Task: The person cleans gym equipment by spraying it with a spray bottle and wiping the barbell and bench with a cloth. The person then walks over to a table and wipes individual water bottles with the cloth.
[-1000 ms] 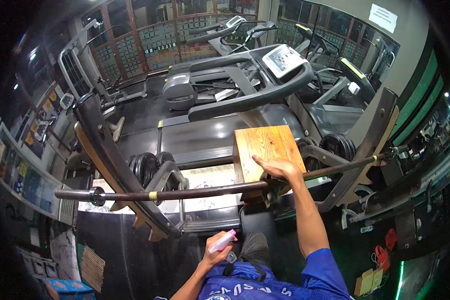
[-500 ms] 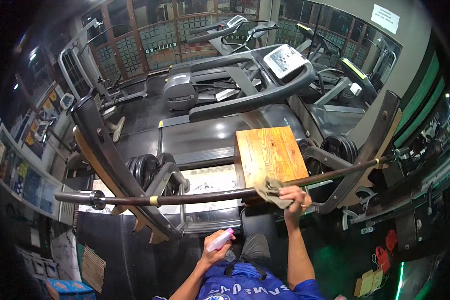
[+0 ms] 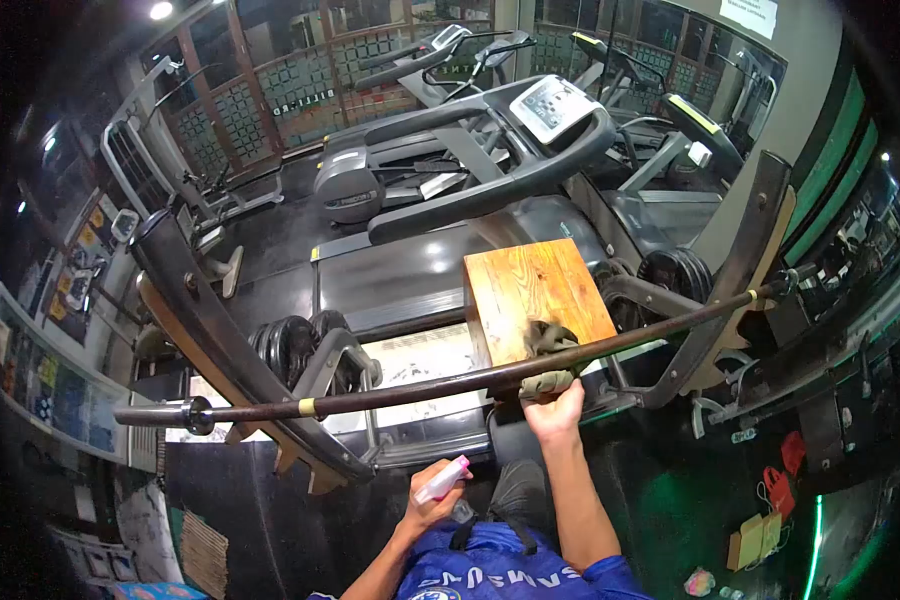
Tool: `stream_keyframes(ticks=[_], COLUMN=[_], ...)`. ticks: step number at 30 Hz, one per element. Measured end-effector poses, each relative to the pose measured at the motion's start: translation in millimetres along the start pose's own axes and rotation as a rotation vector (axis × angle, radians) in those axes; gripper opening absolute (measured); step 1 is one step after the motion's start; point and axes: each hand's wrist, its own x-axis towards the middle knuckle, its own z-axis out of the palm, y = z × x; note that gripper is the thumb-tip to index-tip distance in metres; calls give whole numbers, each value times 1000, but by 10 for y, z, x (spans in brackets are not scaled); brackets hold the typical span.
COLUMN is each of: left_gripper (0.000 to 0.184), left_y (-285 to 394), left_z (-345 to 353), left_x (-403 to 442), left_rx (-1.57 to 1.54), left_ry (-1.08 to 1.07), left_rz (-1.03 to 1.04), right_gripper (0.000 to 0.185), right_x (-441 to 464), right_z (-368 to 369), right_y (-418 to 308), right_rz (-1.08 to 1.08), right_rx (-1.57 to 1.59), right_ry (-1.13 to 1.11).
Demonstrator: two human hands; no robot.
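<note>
My left hand [image 3: 425, 503] is closed round a spray bottle [image 3: 440, 481] with a white and pink top, low in front of my blue shirt. Its lower part is mostly covered by my fingers. A long dark barbell [image 3: 420, 394] lies across the rack in front of me, its silver sleeve at the left. My right hand [image 3: 557, 410] reaches up to the bar from below, closed on an olive cloth [image 3: 547, 383]. The cloth passes under the bar, and a blurred part of it shows on the far side, over the wooden box.
Rack uprights [image 3: 195, 300] rise at both sides, holding weight plates [image 3: 675, 275]. A wooden box [image 3: 530, 285] stands just behind the bar. Beyond it is a treadmill [image 3: 410, 275], with more machines at the back. Red bags and a cardboard box [image 3: 753, 541] lie on the floor at right.
My right hand has moved from on top of the bar to beneath it, taking the cloth round it. My left hand keeps the bottle in about the same place. The view has shifted slightly.
</note>
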Motion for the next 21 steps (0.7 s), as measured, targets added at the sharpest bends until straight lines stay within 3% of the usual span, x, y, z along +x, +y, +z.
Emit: stream_keyframes(ticks=[3,4,7,9,11,13,15,16,17,19,21], left_gripper=[21,21,21,20,21,21,21,21,20,20,19], left_y=[15,24,25,21,-3,-45,-85,-61,-15,-1,-29], left_z=[-39,-51,-92,-115,-137,-152,-154,-154,-156,-128,-112], left_x=[-23,-50,-84,-103,-127,-154,-168,-168,-176,-217,-282], left_rx=[-4,18,26,12,-22,-30,-13,-10,-6,-4,-1], left_ry=[16,25,38,47,56,64,78,86,94,102,98], left_rz=[-40,-24,-16,-26,-68,-72,-35,-27,-22,-27,-51], right_gripper=[49,34,33,49,62,62,51,37,28,24,25], right_x=[-114,-118,-436,-667,-820,-831,-642,-628,-518,-250,-176], right_z=[142,-56,145,-46,218,322,209,523,688,561,558], right_y=[244,268,499,526,727,789,531,569,620,749,1008], right_rz=[-171,-225,-239,-239,-438,-644,-1018,-1272,-1176,-751,-866], right_rx=[-59,-156,-209,-393,-496,-586,-1434,-1935,-2059,-2220,-2399], right_ry=[254,68,204,195,159,138,-87,-144,-288,-542,-783])
